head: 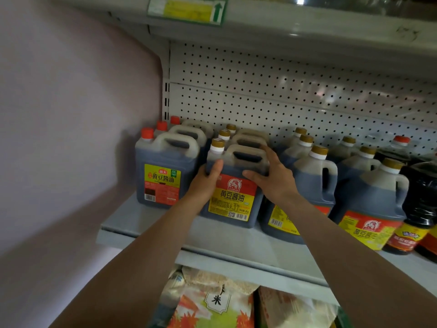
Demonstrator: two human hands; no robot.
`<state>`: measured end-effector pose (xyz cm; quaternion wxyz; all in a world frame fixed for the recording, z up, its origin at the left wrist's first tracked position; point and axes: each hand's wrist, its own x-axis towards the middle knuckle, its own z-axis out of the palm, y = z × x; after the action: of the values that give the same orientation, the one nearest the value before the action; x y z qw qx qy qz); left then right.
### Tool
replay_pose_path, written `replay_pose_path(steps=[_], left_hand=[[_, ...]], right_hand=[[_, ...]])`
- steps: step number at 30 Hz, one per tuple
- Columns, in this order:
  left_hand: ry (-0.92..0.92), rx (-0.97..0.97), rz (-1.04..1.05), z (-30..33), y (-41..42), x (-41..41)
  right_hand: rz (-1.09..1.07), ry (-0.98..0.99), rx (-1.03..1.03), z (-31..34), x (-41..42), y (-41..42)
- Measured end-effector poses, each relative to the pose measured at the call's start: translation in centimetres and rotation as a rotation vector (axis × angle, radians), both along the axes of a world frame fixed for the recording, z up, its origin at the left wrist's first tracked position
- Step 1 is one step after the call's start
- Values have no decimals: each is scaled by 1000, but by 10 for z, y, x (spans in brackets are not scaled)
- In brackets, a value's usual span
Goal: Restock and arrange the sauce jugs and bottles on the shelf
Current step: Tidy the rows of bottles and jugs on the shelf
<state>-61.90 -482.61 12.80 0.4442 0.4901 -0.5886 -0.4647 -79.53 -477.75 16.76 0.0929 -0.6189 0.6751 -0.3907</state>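
Observation:
A dark soy sauce jug with a gold cap and a red-and-yellow label [233, 200] stands upright at the front of the middle row on the grey shelf [248, 242]. My left hand [204, 183] grips its left shoulder with the thumb on its front. My right hand [274, 176] holds its right shoulder, fingers by the handle. Two like jugs stand behind it. A row of red-capped jugs [165, 169] sits to the left, close to the wall. Round gold-capped jugs [312, 181] stand to the right.
Dark bottles with red labels [416, 209] crowd the far right of the shelf. A pegboard back panel [283, 91] closes the rear and another shelf [260, 22] hangs overhead. A pale wall [71, 114] is on the left. Bags of rice [212, 301] lie on the level below.

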Motion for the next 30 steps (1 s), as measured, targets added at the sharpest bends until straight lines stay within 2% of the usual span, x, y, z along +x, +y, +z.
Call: replay_pose_path(steps=[6, 9, 12, 14, 17, 21, 26, 30], left_hand=[[-181, -85, 74, -12, 39, 28], [-227, -148, 306, -8, 49, 63], [-157, -184, 488, 1, 47, 97], [-120, -195, 537, 3, 46, 111], [-139, -190, 554, -9, 32, 123], [-96, -184, 476, -19, 14, 132], [-51, -183, 426, -14, -8, 146], [66, -147, 346, -6, -36, 156]], right_hand=[[24, 6, -13, 2, 6, 9], [-3, 18, 30, 7, 8, 14], [-68, -67, 65, 10, 9, 16], [-77, -90, -7, 14, 14, 21], [-48, -57, -107, 24, 26, 25], [9, -78, -164, 44, 52, 21], [62, 6, -116, 60, 87, 9], [170, 50, -93, 65, 119, -18]])
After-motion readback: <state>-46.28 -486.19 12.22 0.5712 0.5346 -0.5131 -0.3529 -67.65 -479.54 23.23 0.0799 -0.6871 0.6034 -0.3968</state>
